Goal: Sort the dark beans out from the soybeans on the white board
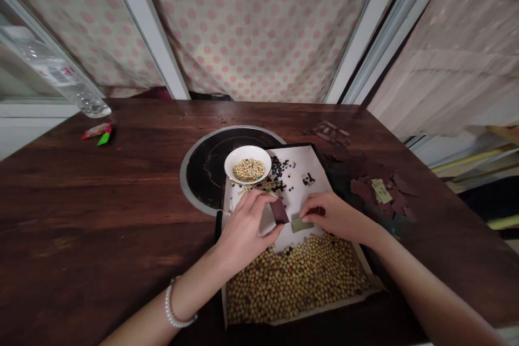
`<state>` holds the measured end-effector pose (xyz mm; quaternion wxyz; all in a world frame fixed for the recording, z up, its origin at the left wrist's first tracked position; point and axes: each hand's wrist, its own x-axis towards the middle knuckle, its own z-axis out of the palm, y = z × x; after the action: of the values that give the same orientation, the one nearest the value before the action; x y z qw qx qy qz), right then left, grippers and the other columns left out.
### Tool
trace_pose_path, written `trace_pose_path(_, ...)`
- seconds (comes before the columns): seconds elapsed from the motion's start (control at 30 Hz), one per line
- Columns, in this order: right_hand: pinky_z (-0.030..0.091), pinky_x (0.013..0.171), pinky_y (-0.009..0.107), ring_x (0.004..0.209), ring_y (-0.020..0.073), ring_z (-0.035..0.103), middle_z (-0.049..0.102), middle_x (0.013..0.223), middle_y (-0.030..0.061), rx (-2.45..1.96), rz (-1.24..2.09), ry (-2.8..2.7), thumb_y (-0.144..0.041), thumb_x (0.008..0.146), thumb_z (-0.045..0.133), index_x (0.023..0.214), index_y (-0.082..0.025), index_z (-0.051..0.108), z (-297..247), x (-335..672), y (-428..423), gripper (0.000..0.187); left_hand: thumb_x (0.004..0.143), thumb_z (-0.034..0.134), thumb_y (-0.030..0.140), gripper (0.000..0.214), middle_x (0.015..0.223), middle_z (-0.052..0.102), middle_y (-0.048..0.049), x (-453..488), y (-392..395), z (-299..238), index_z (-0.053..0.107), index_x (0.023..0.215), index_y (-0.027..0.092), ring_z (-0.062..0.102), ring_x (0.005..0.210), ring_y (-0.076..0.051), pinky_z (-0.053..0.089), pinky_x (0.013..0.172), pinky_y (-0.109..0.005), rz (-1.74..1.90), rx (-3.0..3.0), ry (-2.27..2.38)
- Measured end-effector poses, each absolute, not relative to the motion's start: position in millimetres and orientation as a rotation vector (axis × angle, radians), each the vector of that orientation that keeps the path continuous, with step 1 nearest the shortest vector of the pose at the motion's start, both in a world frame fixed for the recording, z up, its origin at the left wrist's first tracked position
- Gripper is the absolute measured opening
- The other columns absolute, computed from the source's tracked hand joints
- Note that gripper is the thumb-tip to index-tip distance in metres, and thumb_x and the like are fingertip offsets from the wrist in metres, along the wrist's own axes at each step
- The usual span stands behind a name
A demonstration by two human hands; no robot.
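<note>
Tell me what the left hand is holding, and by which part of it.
The left hand holds a dark brown paper piece by its left edge, pinched between thumb and fingertips.

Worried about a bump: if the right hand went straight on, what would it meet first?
From the right hand, probably the dark brown square in the left hand; the pale card lies just below that line, depth unclear.

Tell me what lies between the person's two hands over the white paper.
In the head view, a dark brown scrap sits at the left hand's fingertips, and an olive-green scrap lies on the white paper nearer the right hand.
</note>
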<state>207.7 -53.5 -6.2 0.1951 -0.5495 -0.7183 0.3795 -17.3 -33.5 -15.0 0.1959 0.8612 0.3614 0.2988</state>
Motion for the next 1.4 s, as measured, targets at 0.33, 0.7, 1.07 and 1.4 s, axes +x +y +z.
trace_pose_path(0.33,0.043,0.057,0.023,0.062,0.0138,0.060,0.067,0.064,-0.0002,-1.457,1.371,-1.993,-0.013,0.071,0.067,0.068,-0.018,0.070,-9,209,-60,0.006,0.079,0.064,0.022,0.031,0.108,0.053,-0.0074,-17,-34,-14,0.051,0.108,0.021,0.051,0.103,-0.026,0.047,0.087,-0.045,0.772,2.410,0.901)
trace_pose_path(0.7,0.046,0.058,0.021,0.062,0.0129,0.064,0.073,0.070,0.0020,-1.249,1.527,-2.227,-0.012,0.071,0.067,0.075,-0.017,0.076,-5,198,-71,0.011,0.076,0.065,0.019,0.039,0.110,0.053,-0.0072,-19,-33,-17,0.051,0.111,0.023,0.051,0.105,-0.026,0.046,0.090,-0.046,0.735,2.406,0.862)
trace_pose_path(1.07,0.047,0.059,0.021,0.063,0.0133,0.064,0.073,0.073,0.0034,-1.169,1.679,-2.217,-0.013,0.071,0.066,0.078,-0.017,0.077,-7,191,-76,0.014,0.075,0.066,0.022,0.037,0.110,0.053,-0.0071,-20,-35,-17,0.051,0.109,0.022,0.051,0.109,-0.028,0.046,0.092,-0.046,0.561,2.460,0.851)
trace_pose_path(1.4,0.028,0.033,0.016,0.033,0.0040,0.038,0.064,0.056,-0.0019,-1.210,1.924,-1.995,-0.022,0.070,0.068,0.081,-0.017,0.076,-12,195,-69,0.014,0.070,0.070,0.023,0.036,0.106,0.056,-0.0052,-20,-37,-17,0.056,0.103,0.023,0.053,0.110,-0.028,0.049,0.091,-0.044,0.489,2.455,0.757)
